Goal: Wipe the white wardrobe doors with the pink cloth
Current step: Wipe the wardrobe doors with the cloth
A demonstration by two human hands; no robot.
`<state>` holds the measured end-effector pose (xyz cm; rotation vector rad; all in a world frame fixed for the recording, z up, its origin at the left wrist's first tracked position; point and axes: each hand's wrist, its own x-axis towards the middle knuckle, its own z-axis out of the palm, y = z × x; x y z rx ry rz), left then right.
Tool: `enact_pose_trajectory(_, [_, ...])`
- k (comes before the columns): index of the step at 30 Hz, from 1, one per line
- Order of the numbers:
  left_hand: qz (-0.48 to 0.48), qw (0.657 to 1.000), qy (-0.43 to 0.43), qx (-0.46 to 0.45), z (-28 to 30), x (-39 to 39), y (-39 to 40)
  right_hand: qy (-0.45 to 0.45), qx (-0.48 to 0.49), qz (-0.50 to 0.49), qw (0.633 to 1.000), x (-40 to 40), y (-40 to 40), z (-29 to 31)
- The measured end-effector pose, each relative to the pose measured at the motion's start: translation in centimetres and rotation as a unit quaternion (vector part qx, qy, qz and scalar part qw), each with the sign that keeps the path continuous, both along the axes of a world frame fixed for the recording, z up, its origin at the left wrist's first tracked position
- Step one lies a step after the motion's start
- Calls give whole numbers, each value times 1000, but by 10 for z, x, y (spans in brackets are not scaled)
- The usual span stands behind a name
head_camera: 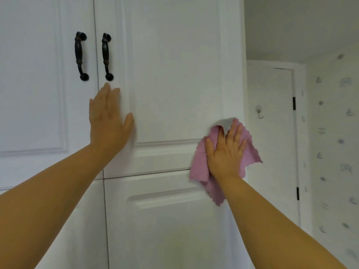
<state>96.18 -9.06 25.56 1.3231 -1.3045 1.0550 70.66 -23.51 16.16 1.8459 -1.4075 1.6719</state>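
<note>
The right hand (226, 150) presses the pink cloth (223, 164), fleecy with wavy edges and a grey corner, flat-fingered against the right edge of the upper right wardrobe door (174, 65), a smooth white moulded panel. The left hand (108, 117) rests open-palmed near its left edge, below two dark curved handles (106, 56); the cloth's middle is hidden

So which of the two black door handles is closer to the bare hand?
The right-hand handle, on the door being wiped. Its lower end sits just above the left hand, whose fingers lie flat on that door. The other handle is across the gap, on the neighbouring door.
</note>
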Motion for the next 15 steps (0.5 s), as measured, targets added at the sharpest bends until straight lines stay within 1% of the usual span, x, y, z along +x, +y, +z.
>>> enact_pose_trajectory(3, [58, 998, -19, 6, -7, -3, -14, -4, -9, 0, 1000, -8, -10, 7])
enact_pose_trajectory(7, [87, 996, -9, -18, -12, -4, -22, 24, -81, -3, 996, -24, -29, 21])
enact_pose_trajectory(11, [117, 992, -11, -48, -13, -5, -32, 59, -121, -5, 991, -41, -46, 70])
enact_pose_trajectory(13, [126, 990, -13, -55, -10, -6, -35, 58, -128, -15, 990, -43, -49, 97])
enact_pose_trajectory(15, [129, 990, -13, -55, -9, -7, -37, 36, -123, -35, 991, -37, -48, 117])
